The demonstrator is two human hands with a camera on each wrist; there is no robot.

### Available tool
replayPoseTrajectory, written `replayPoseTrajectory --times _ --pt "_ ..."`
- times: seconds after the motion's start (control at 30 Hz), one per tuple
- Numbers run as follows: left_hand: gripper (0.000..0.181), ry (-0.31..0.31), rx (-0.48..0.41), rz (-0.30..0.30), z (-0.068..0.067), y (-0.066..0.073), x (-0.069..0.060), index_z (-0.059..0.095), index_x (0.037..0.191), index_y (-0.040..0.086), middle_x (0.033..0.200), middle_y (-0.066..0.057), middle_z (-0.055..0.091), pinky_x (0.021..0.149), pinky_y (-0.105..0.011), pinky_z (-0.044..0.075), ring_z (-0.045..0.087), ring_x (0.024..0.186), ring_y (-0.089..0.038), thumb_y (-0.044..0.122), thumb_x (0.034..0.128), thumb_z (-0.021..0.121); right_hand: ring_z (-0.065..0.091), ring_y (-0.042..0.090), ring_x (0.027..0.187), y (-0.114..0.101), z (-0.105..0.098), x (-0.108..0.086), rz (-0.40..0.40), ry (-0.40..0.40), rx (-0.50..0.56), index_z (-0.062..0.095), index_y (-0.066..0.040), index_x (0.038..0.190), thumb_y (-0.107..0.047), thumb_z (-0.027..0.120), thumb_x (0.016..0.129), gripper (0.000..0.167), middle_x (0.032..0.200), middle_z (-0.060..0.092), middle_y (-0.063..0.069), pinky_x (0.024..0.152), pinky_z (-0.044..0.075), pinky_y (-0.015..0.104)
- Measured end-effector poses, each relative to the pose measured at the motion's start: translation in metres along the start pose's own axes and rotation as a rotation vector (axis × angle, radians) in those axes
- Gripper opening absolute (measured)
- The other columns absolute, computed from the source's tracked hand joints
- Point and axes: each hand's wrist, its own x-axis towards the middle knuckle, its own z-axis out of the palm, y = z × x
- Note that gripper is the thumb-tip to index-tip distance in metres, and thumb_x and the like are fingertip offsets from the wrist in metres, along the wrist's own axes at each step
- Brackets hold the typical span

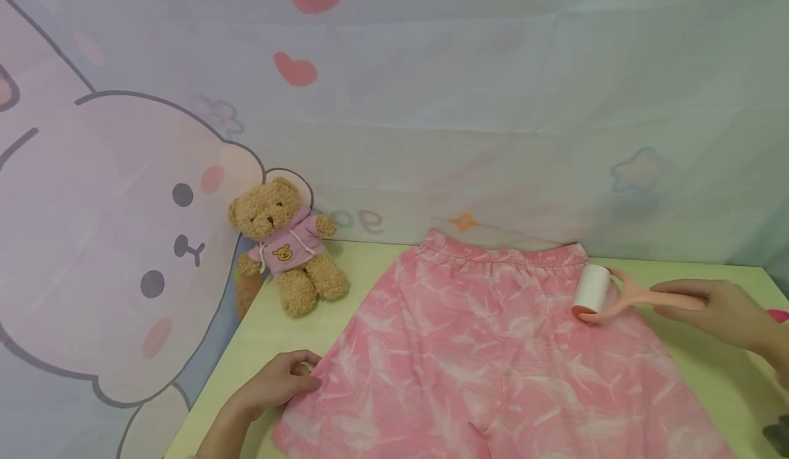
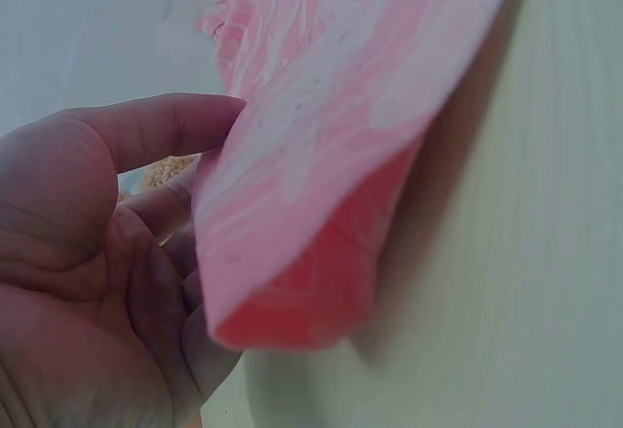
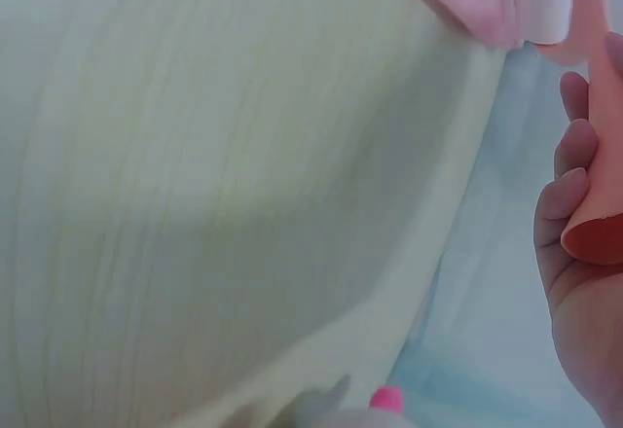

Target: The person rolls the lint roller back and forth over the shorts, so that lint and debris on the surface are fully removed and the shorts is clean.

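Note:
Pink shorts (image 1: 456,336) with a white print and a gathered elastic waistband lie spread on the pale green table (image 1: 364,253). At the left leg's side edge, my left hand (image 1: 280,380) pinches the fabric; the left wrist view has the thumb (image 2: 185,126) on the cloth and the leg's hem (image 2: 302,321) gaping beside it. My right hand (image 1: 727,315) grips the peach handle of a lint roller (image 1: 656,299). Its white roll (image 1: 593,288) lies against the shorts just below the waistband's right end. In the right wrist view, fingers (image 3: 574,146) curl round that handle.
A teddy bear (image 1: 296,246) in a lilac hoodie leans at the table's back left corner. Behind the table hangs a printed backdrop (image 1: 468,103). A small bright pink item (image 1: 778,315) and a dark one (image 1: 777,437) show at the right edge.

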Motion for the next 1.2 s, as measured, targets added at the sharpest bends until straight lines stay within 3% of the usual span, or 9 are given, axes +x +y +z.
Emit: replayPoseTrajectory --times 0.07,0.23,0.3,0.8,1.07,1.2 --pt "0.032 -0.001 -0.002 0.004 0.0 0.0 0.0 0.066 0.12 -0.002 0.082 -0.004 0.065 0.066 -0.032 0.049 0.059 0.073 -0.018 0.013 0.0932 0.073 0.067 0.013 0.095 -0.001 0.004 0.003 -0.011 -0.001 0.004 0.069 -0.004 0.132 -0.041 0.078 0.094 0.054 0.124 0.067 0.028 0.065 0.053 0.031" --pt "0.031 -0.003 -0.012 0.006 -0.001 -0.001 0.0 0.066 0.12 -0.002 0.082 -0.004 0.065 0.065 -0.032 0.049 0.059 0.073 -0.018 0.013 0.0935 0.074 0.054 -0.014 0.091 -0.006 0.012 0.009 -0.059 0.03 0.033 0.073 -0.008 0.129 -0.037 0.08 0.093 0.046 0.122 0.07 0.025 0.066 0.053 0.028" --pt "0.031 -0.005 -0.014 0.007 -0.001 -0.002 0.001 0.066 0.12 -0.001 0.082 -0.004 0.065 0.065 -0.032 0.049 0.059 0.073 -0.018 0.014 0.0936 0.074 0.051 -0.018 0.092 -0.009 0.014 0.011 -0.077 0.039 0.046 0.073 -0.009 0.129 -0.036 0.08 0.093 0.045 0.121 0.07 0.024 0.066 0.053 0.027" --pt "0.033 -0.006 -0.024 -0.001 -0.001 -0.003 0.002 0.065 0.121 -0.002 0.08 -0.004 0.063 0.064 -0.031 0.047 0.057 0.071 -0.017 0.014 0.0936 0.074 0.057 -0.01 0.094 -0.037 0.036 0.026 -0.125 0.063 0.086 0.076 -0.015 0.125 -0.032 0.084 0.09 0.039 0.119 0.073 0.015 0.069 0.049 0.025" --pt "0.034 -0.007 -0.026 -0.009 -0.002 -0.003 0.001 0.064 0.123 -0.003 0.081 -0.004 0.062 0.063 -0.031 0.046 0.055 0.07 -0.017 0.014 0.0944 0.073 0.051 -0.016 0.102 -0.055 0.049 0.034 -0.149 0.065 0.116 0.076 -0.018 0.127 -0.036 0.085 0.089 0.043 0.125 0.072 0.013 0.078 0.047 0.019" --pt "0.034 -0.008 -0.024 -0.011 -0.001 -0.004 0.001 0.065 0.123 -0.003 0.081 -0.004 0.063 0.063 -0.031 0.046 0.056 0.071 -0.017 0.014 0.0945 0.073 0.051 -0.013 0.105 -0.066 0.055 0.037 -0.149 0.052 0.125 0.074 -0.019 0.13 -0.036 0.084 0.09 0.045 0.128 0.07 0.013 0.08 0.05 0.024"
